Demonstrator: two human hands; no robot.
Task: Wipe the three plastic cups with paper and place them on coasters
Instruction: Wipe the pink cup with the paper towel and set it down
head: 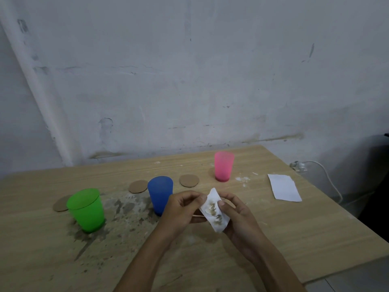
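Presently: soiled paper [214, 211], just right of the blue cup [160, 194], pinched between left hand [181, 209] and right hand [237, 216], each grip grasping an edge. Thin, limp, probably tears easily; best held bunched. Cups likely light, slick; take by the wall.

A matt, pale wood-grain table [273, 218] is seen, its surface roughened by grey, gritty stains near the green cup [86, 209]. The green cup, blue cup [160, 193] and pink cup [223, 168] are of translucent plastic (smooth, faintly glossy). Three coasters [189, 180] look like matt brown cardboard. A soft, creased paper [214, 211], soiled brown, is shown; a clean sheet [284, 187] lies flat.
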